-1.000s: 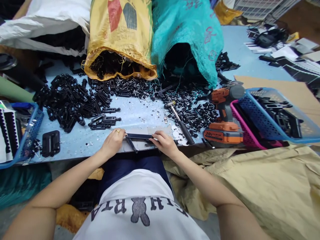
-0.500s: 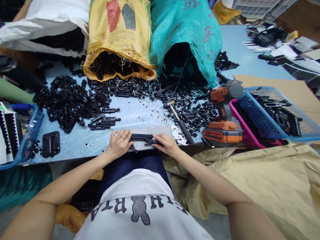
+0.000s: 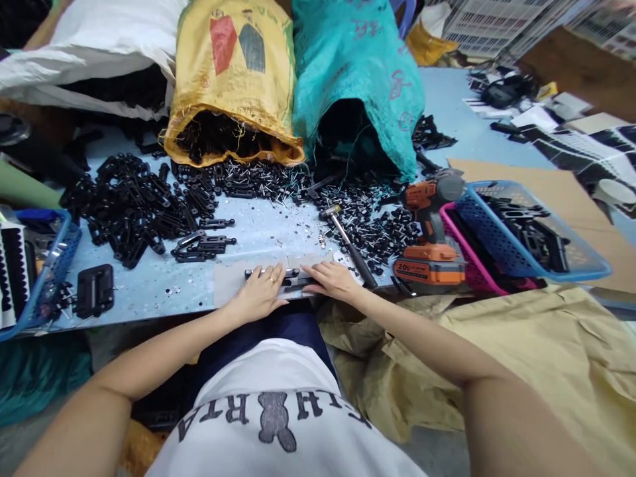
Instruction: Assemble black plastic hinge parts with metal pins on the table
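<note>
My left hand [image 3: 258, 291] lies across a long black plastic bar [image 3: 293, 272], its fingers curled over the bar's left part and its thumb held apart on the near side. At the bar's right end my right hand [image 3: 334, 281] grips with fingers on top and the thumb below. A dark forked part [image 3: 298, 286] shows beside the bar, partly under the right hand. Both pieces rest on a grey mat [image 3: 226, 275] at the table's front edge. Just beyond the right hand lies a hammer [image 3: 350, 242], handle toward me.
Black clips [image 3: 134, 205] and screws [image 3: 368, 218] are heaped on the blue table [image 3: 268, 218]. Behind stand a white sack [image 3: 114, 40], a yellow sack [image 3: 233, 79] and a teal sack [image 3: 358, 73]. A cordless drill [image 3: 430, 228] and blue basket [image 3: 541, 265] are on the right.
The black bar has come down flat onto the mat. My left hand has shifted right and turned over it, uncovering the mat's left side. The whole view has swung slightly.
</note>
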A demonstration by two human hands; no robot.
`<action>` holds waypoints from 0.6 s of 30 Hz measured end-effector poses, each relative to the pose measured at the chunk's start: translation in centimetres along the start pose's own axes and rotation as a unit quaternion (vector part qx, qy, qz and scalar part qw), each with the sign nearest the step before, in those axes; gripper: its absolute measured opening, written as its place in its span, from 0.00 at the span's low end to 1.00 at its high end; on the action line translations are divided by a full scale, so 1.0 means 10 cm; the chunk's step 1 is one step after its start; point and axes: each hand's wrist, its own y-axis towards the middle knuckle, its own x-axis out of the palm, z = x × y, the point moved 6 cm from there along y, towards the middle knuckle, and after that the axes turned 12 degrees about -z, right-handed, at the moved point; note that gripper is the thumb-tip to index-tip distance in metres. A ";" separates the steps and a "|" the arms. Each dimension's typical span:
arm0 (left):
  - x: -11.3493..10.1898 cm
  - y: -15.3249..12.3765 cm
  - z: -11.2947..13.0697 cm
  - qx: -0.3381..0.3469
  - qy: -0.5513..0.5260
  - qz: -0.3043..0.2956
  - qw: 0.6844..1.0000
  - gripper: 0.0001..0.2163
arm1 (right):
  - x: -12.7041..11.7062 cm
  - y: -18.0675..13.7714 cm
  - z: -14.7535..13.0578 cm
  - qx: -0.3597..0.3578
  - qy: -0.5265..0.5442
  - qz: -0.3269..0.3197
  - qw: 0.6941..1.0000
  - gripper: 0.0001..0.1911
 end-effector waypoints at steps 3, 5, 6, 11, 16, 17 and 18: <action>-0.05 -0.03 -0.10 -0.011 0.018 0.008 1.000 0.24 | -0.17 0.03 0.00 0.035 -0.012 0.044 0.998 0.26; -0.19 -0.06 -0.15 -0.015 -0.014 0.045 0.999 0.24 | -0.40 0.07 -0.10 0.004 0.022 0.064 0.998 0.29; -0.30 -0.09 -0.13 -0.001 -0.043 0.079 0.996 0.25 | -0.54 0.10 -0.17 -0.025 0.057 0.065 0.996 0.29; -0.95 -0.42 0.17 0.161 -0.302 0.236 0.909 0.27 | -1.19 0.16 -0.62 -0.168 0.359 0.044 0.917 0.28; -1.00 -0.48 0.35 0.131 -0.440 0.363 0.811 0.26 | -0.92 0.38 -0.81 -0.016 0.471 0.206 0.857 0.29; -0.94 -0.43 0.36 0.113 -0.429 0.387 0.808 0.27 | -0.79 0.42 -0.74 0.055 0.448 0.266 0.851 0.32; -0.88 -0.35 0.37 0.100 -0.402 0.403 0.816 0.30 | -0.67 0.47 -0.63 0.116 0.424 0.317 0.840 0.33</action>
